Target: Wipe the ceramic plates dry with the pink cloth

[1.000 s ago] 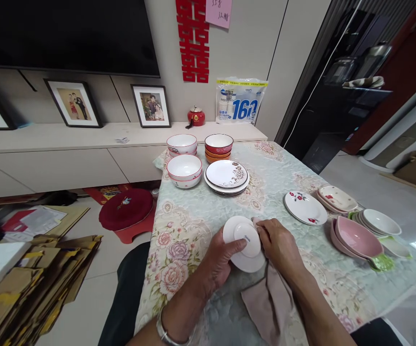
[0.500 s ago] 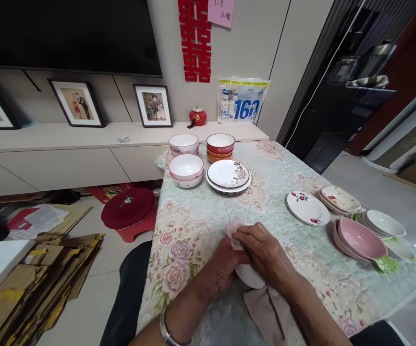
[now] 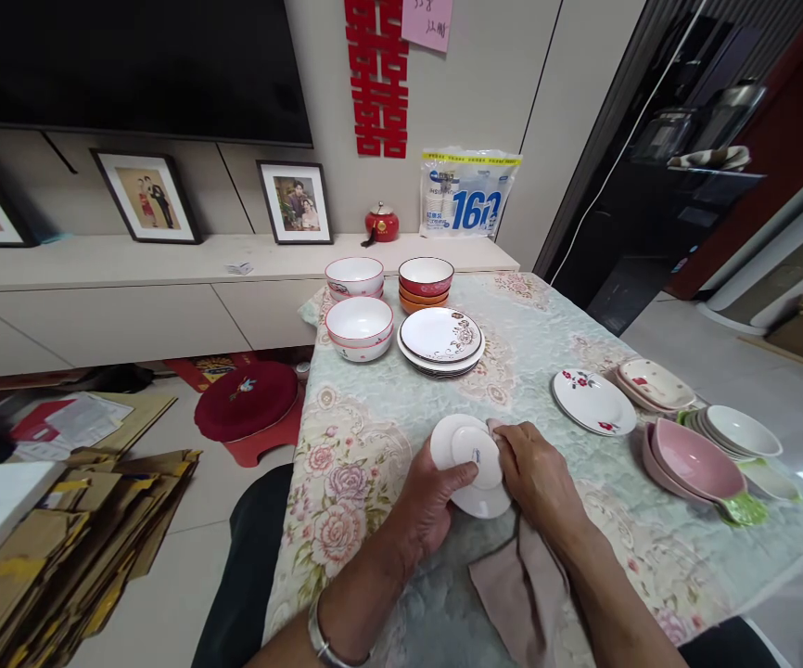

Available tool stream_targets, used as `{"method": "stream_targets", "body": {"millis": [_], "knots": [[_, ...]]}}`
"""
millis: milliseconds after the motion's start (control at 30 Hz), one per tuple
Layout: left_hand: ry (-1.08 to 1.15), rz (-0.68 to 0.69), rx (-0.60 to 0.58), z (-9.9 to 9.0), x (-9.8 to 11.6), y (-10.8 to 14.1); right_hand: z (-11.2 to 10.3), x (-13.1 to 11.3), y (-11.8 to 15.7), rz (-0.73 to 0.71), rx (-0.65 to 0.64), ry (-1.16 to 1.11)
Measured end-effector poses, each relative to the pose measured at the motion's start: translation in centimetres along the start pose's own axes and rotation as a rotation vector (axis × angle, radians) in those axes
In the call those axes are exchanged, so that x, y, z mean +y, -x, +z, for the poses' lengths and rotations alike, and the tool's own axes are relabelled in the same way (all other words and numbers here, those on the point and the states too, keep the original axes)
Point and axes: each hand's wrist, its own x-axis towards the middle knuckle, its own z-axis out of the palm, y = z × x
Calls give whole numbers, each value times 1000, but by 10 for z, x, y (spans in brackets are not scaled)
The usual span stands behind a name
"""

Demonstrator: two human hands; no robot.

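Note:
A small white saucer [image 3: 453,443] is in my left hand [image 3: 429,506], its underside and foot ring facing me, with a small blue mark at the centre. My left thumb lies across the underside while the fingers are hidden behind. At the saucer's right rim, my right hand [image 3: 530,468] is closed on a beige-brown cloth [image 3: 523,594]. Part of the cloth pokes up at the rim above the fingers, and the rest hangs down over the table's near side.
Beyond my hands stand stacked plates [image 3: 439,336], white bowls [image 3: 360,325] and red and orange bowls [image 3: 426,278]. On the right are a flowered plate [image 3: 594,402], squarish dishes [image 3: 656,382], pink bowls [image 3: 697,459] and white bowls [image 3: 742,430]. A red stool [image 3: 248,404] stands left of the flowered tablecloth [image 3: 366,455].
The saucer has turned from nearly edge-on so its underside faces me. My right hand has moved right, off the saucer's middle to its right rim, with the cloth.

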Motion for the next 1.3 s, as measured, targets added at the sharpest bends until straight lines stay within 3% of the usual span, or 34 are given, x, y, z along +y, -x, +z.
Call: {"method": "stream_targets", "body": {"millis": [100, 333, 567, 667, 833, 1000, 1100, 1300], "knots": [[-14, -4, -10, 2, 0, 2, 4, -2, 0, -43, 54, -12], [-59, -98, -124, 1, 0, 5, 2, -8, 3, -319, 120, -137], [-78, -95, -231, -1, -4, 5, -7, -30, 6, -552, -26, -335], [-89, -98, -210, 0, -2, 5, -6, -25, 4, -478, -30, -337], [-104, -90, -16, 1, 0, 5, -2, -8, 1, -200, -15, -166], [7, -2, 37, 3, -3, 3, 0, -2, 1, -57, 17, -23], [-2, 14, 51, 4, -2, 2, 1, -3, 1, -57, 34, -8], [-56, -91, -91, 2, -2, 5, -2, -10, 2, -253, 82, -164]]}}
